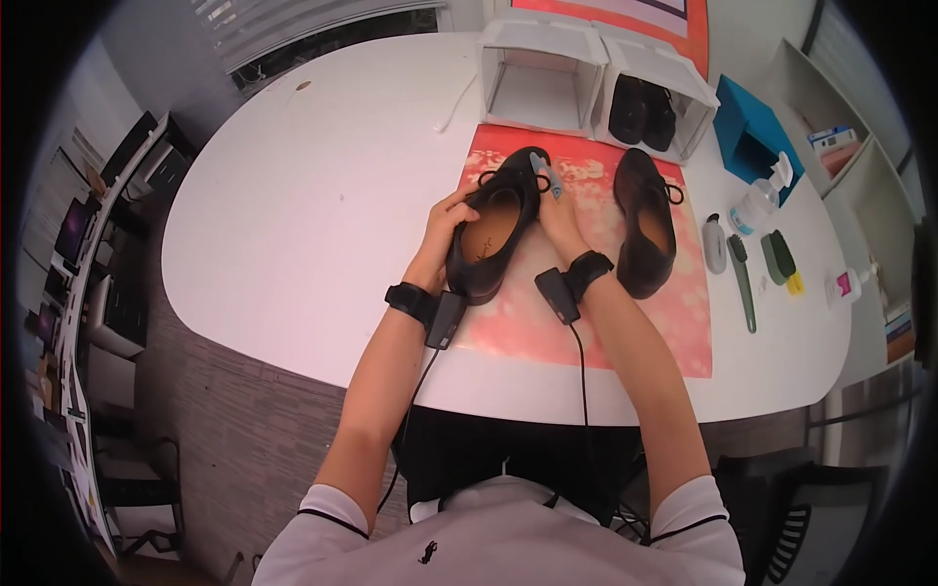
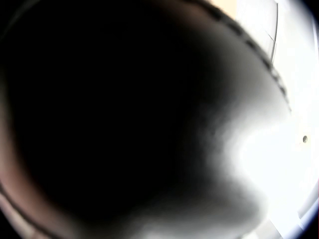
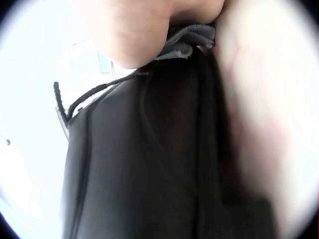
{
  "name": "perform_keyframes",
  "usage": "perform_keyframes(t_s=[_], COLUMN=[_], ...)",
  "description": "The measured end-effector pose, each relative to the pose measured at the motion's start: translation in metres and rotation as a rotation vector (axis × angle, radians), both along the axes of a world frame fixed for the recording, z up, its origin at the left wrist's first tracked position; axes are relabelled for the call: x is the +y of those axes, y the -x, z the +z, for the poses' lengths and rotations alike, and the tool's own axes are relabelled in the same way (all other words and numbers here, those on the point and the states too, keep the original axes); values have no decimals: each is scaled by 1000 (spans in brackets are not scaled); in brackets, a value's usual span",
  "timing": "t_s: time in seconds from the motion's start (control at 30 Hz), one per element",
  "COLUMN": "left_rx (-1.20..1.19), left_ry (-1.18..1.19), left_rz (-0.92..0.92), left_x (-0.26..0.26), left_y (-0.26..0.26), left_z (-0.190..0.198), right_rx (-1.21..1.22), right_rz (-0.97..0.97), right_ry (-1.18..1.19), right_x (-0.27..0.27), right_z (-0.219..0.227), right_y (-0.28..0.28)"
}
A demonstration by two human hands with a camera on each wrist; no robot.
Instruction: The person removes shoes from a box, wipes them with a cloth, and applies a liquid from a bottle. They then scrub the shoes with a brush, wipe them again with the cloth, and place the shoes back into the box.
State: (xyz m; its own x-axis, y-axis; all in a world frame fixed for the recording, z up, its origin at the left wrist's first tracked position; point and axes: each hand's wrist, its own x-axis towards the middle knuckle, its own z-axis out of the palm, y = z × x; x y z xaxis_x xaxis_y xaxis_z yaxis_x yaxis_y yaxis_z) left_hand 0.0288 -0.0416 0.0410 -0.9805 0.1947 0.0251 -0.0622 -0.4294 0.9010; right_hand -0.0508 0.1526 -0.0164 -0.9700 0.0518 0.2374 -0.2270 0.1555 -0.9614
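Note:
A black lace-up shoe with a tan insole is tilted over the red-and-white mat, toe pointing away. My left hand grips its left side, thumb over the collar at the opening. On the other side, my right hand pinches a grey-blue cloth against the shoe near the toe. In the right wrist view, the folded cloth sits under the fingertips, right at the black leather. The dark shoe blocks most of the left wrist view. The matching shoe stands to the right.
Two white boxes stand behind the mat; the right box contains black shoes. To the right are a spray bottle, a grey oval item, a green-handled brush, another green brush and a blue bin.

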Motion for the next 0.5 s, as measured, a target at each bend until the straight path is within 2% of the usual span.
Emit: perform_keyframes(t_s=[0.03,0.17,0.23,0.43,0.5], left_rx=[2,26,23,19,24], left_ry=[3,-21,-36,-20,-31], left_rz=[10,3,1,60,99], left_x=[0,0,1,1,4], left_y=[1,1,4,2,3], left_z=[-2,-2,-4,-5,-6], right_rx=[-68,-101,-17,-38,-144], right_rz=[51,-9,-24,-126,-99], right_ry=[62,63,31,2,22], right_x=[-1,-13,-15,-21,-21], right_z=[5,-1,-4,7,-2], right_y=[-11,-38,-36,-11,-18])
